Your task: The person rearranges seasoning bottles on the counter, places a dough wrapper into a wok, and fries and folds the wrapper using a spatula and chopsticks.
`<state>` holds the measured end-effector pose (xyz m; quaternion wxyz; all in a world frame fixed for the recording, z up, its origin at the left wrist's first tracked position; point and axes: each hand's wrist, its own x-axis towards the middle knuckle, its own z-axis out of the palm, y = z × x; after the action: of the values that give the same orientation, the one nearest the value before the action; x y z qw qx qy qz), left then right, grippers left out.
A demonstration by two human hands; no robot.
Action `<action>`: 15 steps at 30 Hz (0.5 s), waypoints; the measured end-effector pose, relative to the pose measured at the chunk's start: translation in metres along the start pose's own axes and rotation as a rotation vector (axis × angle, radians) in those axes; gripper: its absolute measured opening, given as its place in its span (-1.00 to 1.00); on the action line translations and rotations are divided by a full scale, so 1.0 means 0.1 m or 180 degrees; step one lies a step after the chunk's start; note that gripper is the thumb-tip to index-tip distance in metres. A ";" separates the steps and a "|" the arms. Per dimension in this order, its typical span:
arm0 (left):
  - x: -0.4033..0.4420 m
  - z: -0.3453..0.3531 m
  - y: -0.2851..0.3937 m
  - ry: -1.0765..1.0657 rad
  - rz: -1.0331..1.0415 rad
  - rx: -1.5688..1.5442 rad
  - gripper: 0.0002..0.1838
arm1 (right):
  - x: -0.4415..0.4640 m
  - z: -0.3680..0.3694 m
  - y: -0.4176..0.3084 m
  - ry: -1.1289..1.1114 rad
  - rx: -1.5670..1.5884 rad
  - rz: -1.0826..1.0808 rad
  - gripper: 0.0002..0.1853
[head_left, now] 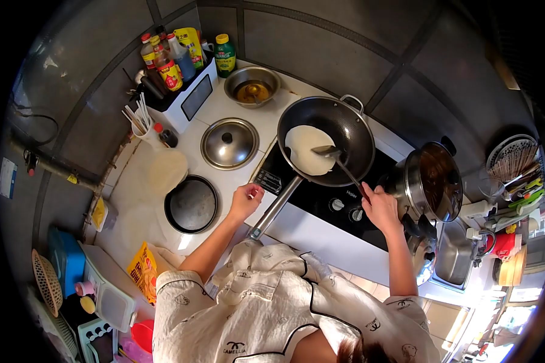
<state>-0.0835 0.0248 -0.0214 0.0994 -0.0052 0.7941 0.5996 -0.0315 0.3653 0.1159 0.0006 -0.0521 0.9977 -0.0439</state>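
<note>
My right hand (381, 209) is wrapped round the handle of a metal spatula (328, 151). The spatula's blade rests on a pale round flatbread (309, 164) lying in the wok (354, 130). That wok sits on the black gas stove (312, 202), its long metal handle (275, 209) pointing back toward my body. Left of this handle, my left hand (246, 201) hovers above the counter edge with its fingers curled in, and nothing shows in them. Near it on the counter are a black round pan (191, 204) and a second pale flatbread (168, 170).
A metal lid (229, 143) and a steel bowl with yellowish liquid (252, 86) stand left of the wok. Bottles (168, 69) fill a rack in the back corner. To the right are a lidded pot (433, 181) and a sink (454, 254).
</note>
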 end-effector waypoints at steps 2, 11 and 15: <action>-0.07 0.03 -0.05 0.0037 0.0024 -0.0178 -0.92 | 0.08 0.01 0.01 -0.0140 -0.0020 -0.0150 -0.58; -0.38 0.20 0.10 -0.0016 -0.0477 -0.0072 -0.74 | 0.24 0.15 0.18 -0.0004 0.0155 -0.0140 -0.60; -0.42 0.30 0.12 -0.0599 -0.0377 0.0054 -0.64 | 0.50 0.27 0.19 -0.0044 0.0133 -0.0256 -0.59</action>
<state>-0.0399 0.0519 -0.0108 0.2088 0.0050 0.7846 0.5838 -0.0829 0.3766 0.0875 0.0069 -0.0924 0.9936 -0.0643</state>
